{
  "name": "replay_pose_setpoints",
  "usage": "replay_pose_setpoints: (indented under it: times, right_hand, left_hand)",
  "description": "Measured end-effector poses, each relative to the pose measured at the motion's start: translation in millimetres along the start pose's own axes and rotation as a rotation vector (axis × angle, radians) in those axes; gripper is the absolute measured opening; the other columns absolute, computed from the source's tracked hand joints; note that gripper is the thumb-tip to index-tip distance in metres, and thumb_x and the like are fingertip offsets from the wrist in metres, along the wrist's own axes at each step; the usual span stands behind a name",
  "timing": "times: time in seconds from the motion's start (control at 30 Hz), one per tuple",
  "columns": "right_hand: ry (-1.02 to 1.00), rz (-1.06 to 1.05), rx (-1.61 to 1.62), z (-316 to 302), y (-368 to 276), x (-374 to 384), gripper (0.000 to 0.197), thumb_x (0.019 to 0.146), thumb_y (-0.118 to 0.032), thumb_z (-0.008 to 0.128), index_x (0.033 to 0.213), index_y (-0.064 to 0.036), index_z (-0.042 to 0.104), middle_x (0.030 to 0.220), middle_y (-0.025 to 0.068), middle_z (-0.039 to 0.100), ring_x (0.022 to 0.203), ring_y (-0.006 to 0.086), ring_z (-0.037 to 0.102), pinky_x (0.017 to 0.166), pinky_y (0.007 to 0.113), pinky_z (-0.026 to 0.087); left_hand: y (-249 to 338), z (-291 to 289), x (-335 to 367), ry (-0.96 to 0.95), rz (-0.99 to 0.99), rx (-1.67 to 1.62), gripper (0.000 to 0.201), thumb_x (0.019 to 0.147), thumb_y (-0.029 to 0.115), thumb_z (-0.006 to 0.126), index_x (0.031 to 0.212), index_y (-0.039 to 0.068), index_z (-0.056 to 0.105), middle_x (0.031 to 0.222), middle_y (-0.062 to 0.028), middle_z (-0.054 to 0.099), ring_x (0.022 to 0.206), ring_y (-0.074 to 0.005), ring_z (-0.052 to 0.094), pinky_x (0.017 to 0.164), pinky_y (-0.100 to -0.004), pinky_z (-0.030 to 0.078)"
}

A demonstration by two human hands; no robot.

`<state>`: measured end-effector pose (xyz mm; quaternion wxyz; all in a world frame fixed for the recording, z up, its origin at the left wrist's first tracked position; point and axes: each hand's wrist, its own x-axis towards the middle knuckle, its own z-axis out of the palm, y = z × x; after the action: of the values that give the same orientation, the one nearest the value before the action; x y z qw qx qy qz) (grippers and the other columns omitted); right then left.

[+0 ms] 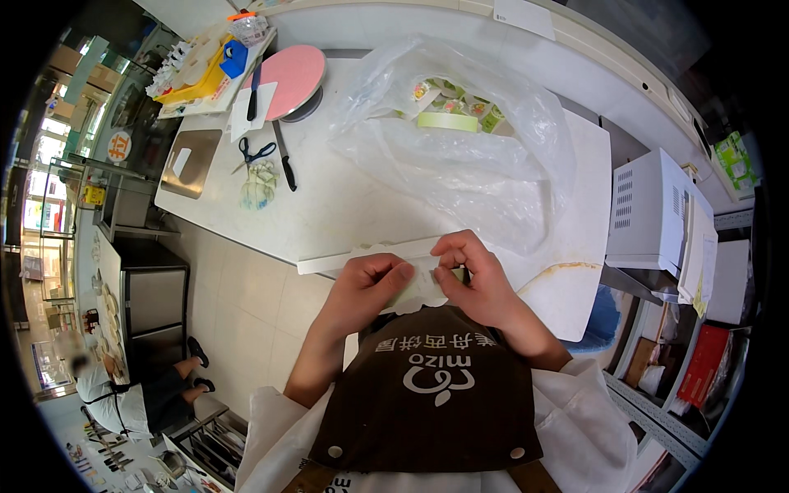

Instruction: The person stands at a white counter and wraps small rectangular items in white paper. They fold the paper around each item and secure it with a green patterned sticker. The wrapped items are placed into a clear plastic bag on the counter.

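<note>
Close to my apron, at the table's front edge, both hands are on a pale paper piece with a wavy edge and a long white strip running out to the left. My left hand pinches it between thumb and curled fingers. The bent fingers and thumb of my right hand grip its other side. Just what the piece is cannot be made out. Beyond my hands lies a large see-through plastic bag, holding a light green paper band and several flower-printed paper pieces.
Scissors, a black-handled knife and a crumpled cloth lie on the white table. A pink turntable and yellow tray stand far left, a white appliance right. Another person is at the left.
</note>
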<state>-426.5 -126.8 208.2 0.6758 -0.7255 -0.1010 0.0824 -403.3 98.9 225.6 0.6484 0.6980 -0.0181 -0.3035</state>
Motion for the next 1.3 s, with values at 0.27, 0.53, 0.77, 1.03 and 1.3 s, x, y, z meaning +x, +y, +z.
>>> replay_pose_setpoints:
  times: [0.27,0.53,0.77,1.03,1.3]
  right_hand:
    - [-0.070,-0.079,0.065,-2.3,1.9,-1.2,0.026,0.099,0.001,0.061,0.124,-0.0046,0.054,0.087,0.0026,0.061,0.080,0.0109,0.059,0.072,0.026,0.047]
    - [-0.072,-0.107,0.038,-3.8,0.9,-3.5,0.029,0.097,0.000,0.064,0.125,-0.0053,0.058,0.090,0.0027,0.065,0.083,0.0126,0.062,0.076,0.028,0.049]
    - [-0.134,-0.128,-0.037,-7.0,-3.2,-1.9,0.032,0.093,0.000,0.069,0.123,-0.0068,0.061,0.086,0.0042,0.065,0.078,0.0182,0.064,0.077,0.031,0.051]
    - [-0.096,-0.133,-0.105,-3.5,-9.1,-2.7,0.035,0.088,0.000,0.070,0.121,-0.0089,0.062,0.085,0.0053,0.065,0.079,0.0240,0.066,0.078,0.036,0.052]
    - [-0.086,-0.156,-0.175,-0.4,-7.9,-3.2,0.035,0.088,0.000,0.070,0.121,-0.0096,0.061,0.086,0.0069,0.066,0.083,0.0287,0.066,0.078,0.039,0.052]
  left_hand:
    - [-9.7,-0.5,3.6,0.078,0.065,-0.077,0.030,0.105,0.026,0.065,0.095,-0.001,0.072,0.075,0.0074,0.057,0.072,-0.0028,0.046,0.062,-0.0231,0.039]
    - [-8.5,-1.1,3.0,0.054,0.014,-0.050,0.031,0.105,0.028,0.065,0.097,-0.002,0.073,0.077,0.0062,0.061,0.073,-0.0032,0.049,0.063,-0.0232,0.042]
    - [-6.7,-3.5,2.5,0.093,0.037,-0.053,0.030,0.105,0.026,0.064,0.096,-0.002,0.072,0.078,0.0059,0.061,0.073,-0.0036,0.050,0.064,-0.0236,0.042]
    - [-3.8,5.1,-4.0,0.180,0.046,0.202,0.021,0.103,0.015,0.063,0.095,-0.002,0.071,0.077,0.0029,0.064,0.071,-0.0033,0.053,0.063,-0.0230,0.045]
    - [3.0,9.2,-8.3,0.188,0.031,0.335,0.018,0.101,0.013,0.064,0.097,-0.003,0.072,0.076,0.0010,0.064,0.071,-0.0044,0.054,0.063,-0.0236,0.045]
